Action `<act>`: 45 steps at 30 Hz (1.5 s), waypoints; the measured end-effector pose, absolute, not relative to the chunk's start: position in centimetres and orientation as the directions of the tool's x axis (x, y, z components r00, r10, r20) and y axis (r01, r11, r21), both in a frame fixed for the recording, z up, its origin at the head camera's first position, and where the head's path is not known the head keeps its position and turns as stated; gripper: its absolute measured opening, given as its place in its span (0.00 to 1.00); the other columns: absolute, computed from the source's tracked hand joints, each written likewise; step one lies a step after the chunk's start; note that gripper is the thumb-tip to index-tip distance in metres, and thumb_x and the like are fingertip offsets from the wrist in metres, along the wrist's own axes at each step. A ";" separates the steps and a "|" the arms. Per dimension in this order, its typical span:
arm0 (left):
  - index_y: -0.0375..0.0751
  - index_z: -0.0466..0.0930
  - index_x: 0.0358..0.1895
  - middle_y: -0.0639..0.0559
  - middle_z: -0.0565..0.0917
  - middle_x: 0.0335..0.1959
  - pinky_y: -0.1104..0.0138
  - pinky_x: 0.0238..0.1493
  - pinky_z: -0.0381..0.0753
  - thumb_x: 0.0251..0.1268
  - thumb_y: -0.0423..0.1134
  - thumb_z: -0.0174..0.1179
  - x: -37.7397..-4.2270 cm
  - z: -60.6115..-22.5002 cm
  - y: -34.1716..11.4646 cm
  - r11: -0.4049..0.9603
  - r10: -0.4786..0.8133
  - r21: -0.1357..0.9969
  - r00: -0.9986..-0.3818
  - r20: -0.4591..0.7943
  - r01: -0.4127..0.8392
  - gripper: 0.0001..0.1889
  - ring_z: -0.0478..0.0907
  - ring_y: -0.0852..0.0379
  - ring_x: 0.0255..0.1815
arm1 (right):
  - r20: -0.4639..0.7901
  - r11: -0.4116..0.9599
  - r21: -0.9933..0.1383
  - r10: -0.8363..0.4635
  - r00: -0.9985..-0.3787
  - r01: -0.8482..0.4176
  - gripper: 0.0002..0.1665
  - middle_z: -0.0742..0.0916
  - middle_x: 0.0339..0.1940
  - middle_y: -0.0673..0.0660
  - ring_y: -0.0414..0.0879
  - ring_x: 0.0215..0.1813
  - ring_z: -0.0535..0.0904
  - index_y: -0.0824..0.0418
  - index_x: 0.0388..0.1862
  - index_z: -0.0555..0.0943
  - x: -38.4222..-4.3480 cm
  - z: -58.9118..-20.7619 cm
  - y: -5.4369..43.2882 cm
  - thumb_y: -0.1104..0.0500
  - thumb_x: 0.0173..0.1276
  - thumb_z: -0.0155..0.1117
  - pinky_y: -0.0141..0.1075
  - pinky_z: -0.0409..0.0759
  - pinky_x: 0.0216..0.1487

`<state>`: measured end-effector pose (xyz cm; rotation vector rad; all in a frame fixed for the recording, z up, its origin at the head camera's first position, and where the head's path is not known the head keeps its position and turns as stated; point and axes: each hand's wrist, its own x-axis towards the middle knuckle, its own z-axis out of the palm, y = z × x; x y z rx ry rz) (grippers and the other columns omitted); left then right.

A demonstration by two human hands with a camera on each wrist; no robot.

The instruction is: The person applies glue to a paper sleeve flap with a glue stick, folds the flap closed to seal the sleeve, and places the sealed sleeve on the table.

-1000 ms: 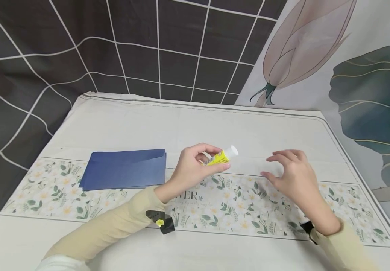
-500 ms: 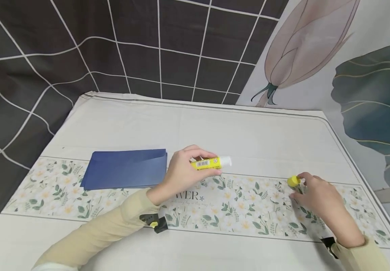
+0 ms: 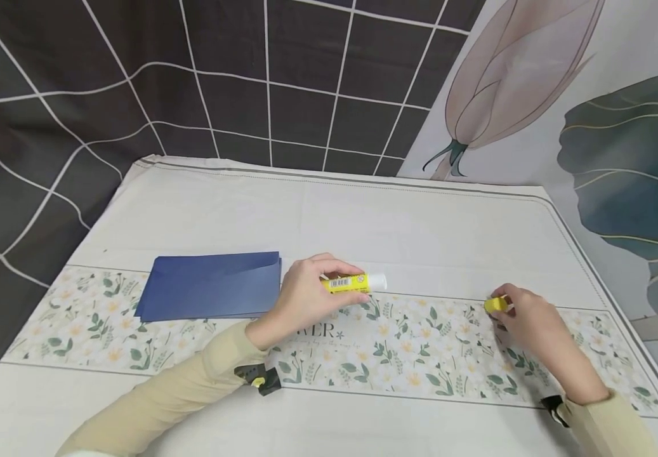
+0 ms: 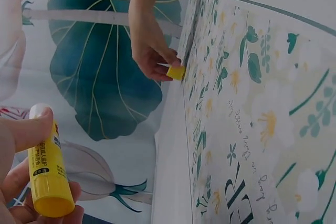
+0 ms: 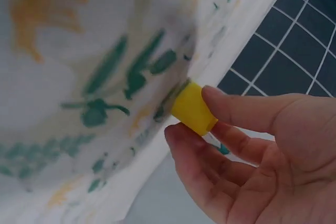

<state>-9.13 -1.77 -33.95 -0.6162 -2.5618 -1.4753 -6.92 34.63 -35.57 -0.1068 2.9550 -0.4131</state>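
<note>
My left hand (image 3: 306, 292) holds a yellow glue stick (image 3: 347, 283) between thumb and fingers, level above the table, its uncapped white end to the right. Its yellow base faces the camera in the left wrist view. On the right, my right hand (image 3: 540, 327) has thumb and fingertips at a small yellow cap (image 5: 193, 108). The cap is at the tablecloth's surface on the flowered band, gripped between thumb and index finger.
Dark blue envelopes (image 3: 211, 287) lie stacked on the left of the table. A cream tablecloth (image 3: 237, 209) with a flowered band covers the table. Behind stands a dark gridded curtain (image 3: 300, 82), with a flower-printed cloth (image 3: 540, 146) at the right.
The left hand has lowered and levelled the glue stick. The right hand has moved right and down; half a second ago it was beside the cap, and now its fingers pinch it.
</note>
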 end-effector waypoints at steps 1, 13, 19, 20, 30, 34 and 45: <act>0.51 0.89 0.40 0.61 0.87 0.35 0.72 0.34 0.75 0.39 0.46 0.78 -9.1 -34.0 -1.8 0.443 0.288 0.798 -0.908 0.304 0.408 0.18 0.77 0.67 0.33 | -0.126 0.959 -0.278 -0.090 -0.988 -0.052 0.17 0.84 0.38 0.72 0.60 0.35 0.82 0.72 0.50 0.74 -7.0 -35.5 34.6 0.66 0.64 0.62 0.44 0.78 0.26; 0.49 0.88 0.39 0.57 0.88 0.36 0.75 0.31 0.76 0.41 0.48 0.77 -9.0 -34.2 -1.6 0.439 0.316 0.758 -0.873 0.372 0.482 0.18 0.79 0.65 0.29 | 0.230 0.836 -0.467 -0.199 -0.953 -0.288 0.17 0.87 0.34 0.58 0.40 0.33 0.82 0.64 0.47 0.82 -6.9 -33.1 29.2 0.64 0.58 0.71 0.26 0.80 0.31; 0.47 0.88 0.39 0.55 0.88 0.35 0.75 0.31 0.76 0.40 0.47 0.78 -9.0 -34.2 -1.4 0.436 0.334 0.743 -0.858 0.390 0.508 0.19 0.79 0.64 0.28 | 0.304 0.601 -0.679 -0.292 -0.907 -0.421 0.21 0.86 0.40 0.46 0.30 0.36 0.80 0.63 0.48 0.82 -7.1 -32.2 26.1 0.71 0.53 0.72 0.21 0.79 0.41; 0.47 0.88 0.39 0.55 0.88 0.35 0.75 0.31 0.76 0.40 0.47 0.77 -8.9 -34.1 -1.4 0.435 0.336 0.744 -0.858 0.388 0.507 0.19 0.79 0.64 0.28 | 0.308 0.554 -0.714 -0.300 -0.903 -0.428 0.21 0.86 0.41 0.43 0.31 0.36 0.81 0.65 0.48 0.82 -7.1 -32.0 25.7 0.72 0.53 0.72 0.22 0.80 0.41; 0.47 0.88 0.39 0.57 0.87 0.34 0.76 0.30 0.76 0.41 0.48 0.77 -8.4 -33.8 -1.2 0.435 0.351 0.750 -0.861 0.368 0.498 0.19 0.78 0.65 0.29 | 0.263 0.404 -0.821 -0.357 -0.896 -0.402 0.19 0.84 0.42 0.34 0.34 0.35 0.82 0.69 0.46 0.82 -7.3 -31.8 23.6 0.74 0.53 0.70 0.26 0.82 0.39; 0.48 0.88 0.39 0.58 0.87 0.33 0.76 0.30 0.76 0.42 0.49 0.77 -8.2 -33.9 -1.3 0.442 0.357 0.749 -0.862 0.359 0.494 0.18 0.78 0.65 0.29 | 0.258 0.398 -0.825 -0.365 -0.895 -0.400 0.19 0.84 0.42 0.33 0.34 0.35 0.82 0.69 0.46 0.82 -7.2 -32.0 23.4 0.74 0.53 0.70 0.27 0.82 0.39; 0.50 0.88 0.38 0.60 0.86 0.31 0.76 0.30 0.74 0.41 0.49 0.77 -8.1 -33.8 -1.2 0.452 0.371 0.732 -0.854 0.364 0.509 0.18 0.76 0.67 0.29 | 0.293 0.457 -0.768 -0.372 -0.881 -0.449 0.18 0.89 0.41 0.52 0.34 0.34 0.82 0.65 0.45 0.84 -6.9 -31.8 22.9 0.71 0.53 0.72 0.26 0.82 0.39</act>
